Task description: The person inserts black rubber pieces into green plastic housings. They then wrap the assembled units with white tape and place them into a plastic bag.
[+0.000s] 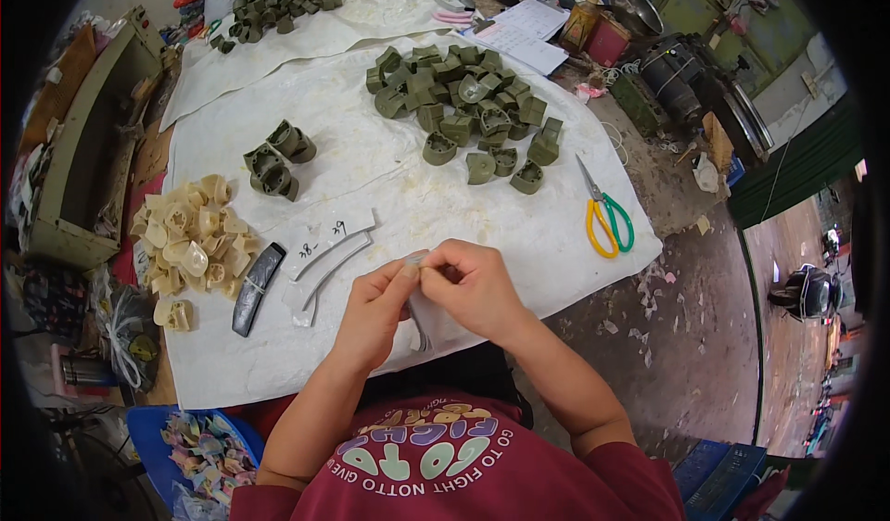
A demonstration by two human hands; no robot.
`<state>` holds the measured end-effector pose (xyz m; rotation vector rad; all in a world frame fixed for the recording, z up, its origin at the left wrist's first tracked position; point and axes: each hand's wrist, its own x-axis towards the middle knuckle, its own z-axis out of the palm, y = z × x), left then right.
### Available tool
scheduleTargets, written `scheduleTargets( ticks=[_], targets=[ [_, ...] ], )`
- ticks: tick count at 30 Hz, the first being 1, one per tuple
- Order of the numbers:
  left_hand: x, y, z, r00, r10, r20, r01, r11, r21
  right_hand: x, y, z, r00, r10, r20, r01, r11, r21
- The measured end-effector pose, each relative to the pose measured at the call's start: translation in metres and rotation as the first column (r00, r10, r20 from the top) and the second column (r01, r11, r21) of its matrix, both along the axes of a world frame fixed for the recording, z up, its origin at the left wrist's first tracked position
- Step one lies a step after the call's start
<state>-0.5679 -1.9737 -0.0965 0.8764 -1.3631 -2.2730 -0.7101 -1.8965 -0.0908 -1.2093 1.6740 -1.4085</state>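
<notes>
In front of my chest, at the table's near edge, my left hand (pixel 373 306) and my right hand (pixel 475 289) meet with pinched fingers. Between them hangs a thin stack of grey strips (pixel 422 331), its upper end mostly covered by the fingers. Just left of my hands lie pale curved strips (pixel 330 252) with handwriting on them. A dark curved bundle (pixel 257 291), tied round its middle, rests beside those. Beyond it is a heap of beige molded pieces (pixel 193 234).
A few olive-green hollow pieces (pixel 276 161) stand left of centre; a large pile (pixel 459 95) sits farther back. Scissors (pixel 601 215) with yellow and green handles lie at right. White sheeting (pixel 371 178) covers the table. A blue bin (pixel 153 447) holds colourful scraps at lower left.
</notes>
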Motion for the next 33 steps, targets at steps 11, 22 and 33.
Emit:
scheduleTargets(
  ticks=[11, 22, 33],
  targets=[
    [0.002, -0.008, 0.002, 0.918, 0.369, -0.143, -0.316, 0.901, 0.297, 0.011, -0.016, -0.002, 0.989, 0.143, 0.029, -0.123, 0.922, -0.368],
    [-0.012, -0.009, -0.021, 0.819, 0.573, -0.010, -0.505, 0.729, 0.463, -0.037, 0.106, -0.033, 0.797, 0.163, 0.581, 0.049, 0.942, -0.331],
    [-0.041, 0.007, -0.025, 0.781, 0.620, -0.071, -0.519, 0.708, 0.480, -0.106, 0.299, -0.080, 0.382, -0.281, 0.880, 0.804, 0.571, -0.166]
  ],
)
